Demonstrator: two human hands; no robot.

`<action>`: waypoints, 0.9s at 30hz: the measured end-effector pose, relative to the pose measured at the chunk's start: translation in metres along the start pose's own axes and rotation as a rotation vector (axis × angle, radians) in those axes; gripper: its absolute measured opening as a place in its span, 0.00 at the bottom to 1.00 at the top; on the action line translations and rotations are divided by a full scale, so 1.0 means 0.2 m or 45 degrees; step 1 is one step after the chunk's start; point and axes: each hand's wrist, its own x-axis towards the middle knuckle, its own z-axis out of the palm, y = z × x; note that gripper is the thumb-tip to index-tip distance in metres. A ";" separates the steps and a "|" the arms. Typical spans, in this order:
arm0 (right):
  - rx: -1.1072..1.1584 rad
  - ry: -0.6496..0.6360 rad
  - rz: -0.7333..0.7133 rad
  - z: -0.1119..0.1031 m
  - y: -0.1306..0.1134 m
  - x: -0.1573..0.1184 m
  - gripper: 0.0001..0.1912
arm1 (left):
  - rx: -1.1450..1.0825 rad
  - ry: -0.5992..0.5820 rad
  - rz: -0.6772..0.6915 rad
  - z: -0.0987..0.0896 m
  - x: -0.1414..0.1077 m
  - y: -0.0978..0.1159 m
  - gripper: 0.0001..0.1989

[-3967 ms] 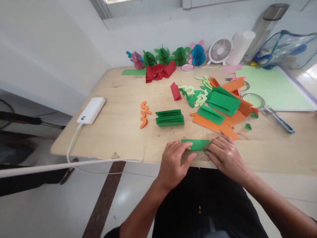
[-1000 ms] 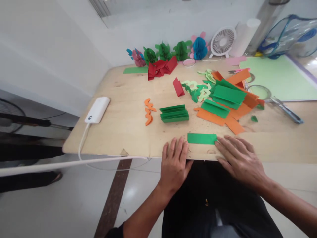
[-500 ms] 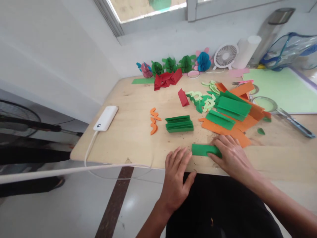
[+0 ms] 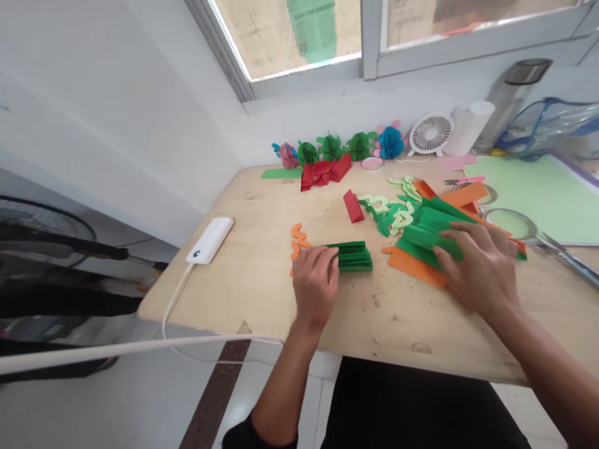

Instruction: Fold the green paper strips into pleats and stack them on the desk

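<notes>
The left hand (image 4: 314, 280) curls its fingers at the left end of the green stack (image 4: 355, 257); whether they pinch it I cannot tell. Orange scraps (image 4: 298, 232) lie just beyond that hand, partly hidden by it. The right hand (image 4: 484, 265) reaches over the green folds (image 4: 428, 227), thumb and fingers on the near one; whether it is gripped is unclear. Orange strips (image 4: 416, 267) lie beneath those folds, pale cutouts (image 4: 401, 218) past the right fingertips, and a red fold (image 4: 353, 206) beyond the stack, between the hands.

Wd tbl (image 4: 262, 305) w/ grn ppr (image 4: 356, 258) (folded)
</notes>
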 end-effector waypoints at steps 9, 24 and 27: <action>0.146 -0.065 -0.091 -0.04 -0.10 -0.08 0.09 | 0.344 -0.405 0.146 0.13 0.25 -0.07 0.13; 0.255 -0.098 -0.050 -0.10 -0.16 -0.13 0.10 | 0.408 -0.325 0.258 0.08 0.29 0.01 0.11; 0.263 -0.095 -0.059 -0.10 -0.17 -0.14 0.10 | 0.323 -0.137 0.268 0.06 0.28 0.03 0.10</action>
